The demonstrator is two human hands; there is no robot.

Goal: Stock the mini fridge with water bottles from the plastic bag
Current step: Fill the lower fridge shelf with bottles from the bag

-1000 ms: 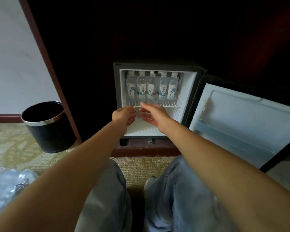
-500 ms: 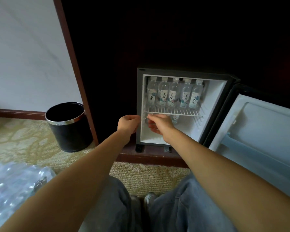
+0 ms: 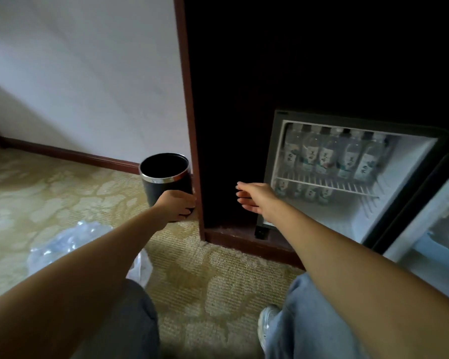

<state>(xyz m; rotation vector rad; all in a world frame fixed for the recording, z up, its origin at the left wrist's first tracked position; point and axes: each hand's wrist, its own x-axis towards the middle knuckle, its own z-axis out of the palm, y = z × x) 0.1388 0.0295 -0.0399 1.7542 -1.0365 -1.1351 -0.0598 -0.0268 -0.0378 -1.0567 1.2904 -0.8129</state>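
Far left: pale wall (image 3: 75,73) w/ dark skirting, patterned carpet (image 3: 36,193) below it. Plastic bag (image 3: 70,244) lies crumpled on the carpet, low left, partly hidden behind the L forearm. Its contents are too blurred to make out.

Black waste bin (image 3: 163,174) w/ metal rim stands upright on the carpet, right by the left edge of the dark wood cabinet (image 3: 244,99). L hand (image 3: 178,206) is in front of the bin's lower part, fingers (image 3: 187,212) loosely curled downward, nothing seen in them. Can't tell if it touches the bin.

R hand (image 3: 254,198) is in front of the cabinet panel just left of the mini fridge (image 3: 272,156). Its fingers (image 3: 244,186) are straight, slightly spread, pointing left, and empty.

Fridge sits low in the cabinet, w/ its door (image 3: 430,229) swung wide to the right. Inside, a wire shelf (image 3: 322,184) carries five water bottles (image 3: 329,154), upright, side by side, labels facing out. Under the shelf are several lower bottles (image 3: 303,193), towards the fridge's left side, only partly seen below the wires.

Bottom edge: two bent legs, the L in dark grey fabric and the R in light blue jeans (image 3: 309,320), w/ a pale shoe (image 3: 267,325) btwn them on the carpet.
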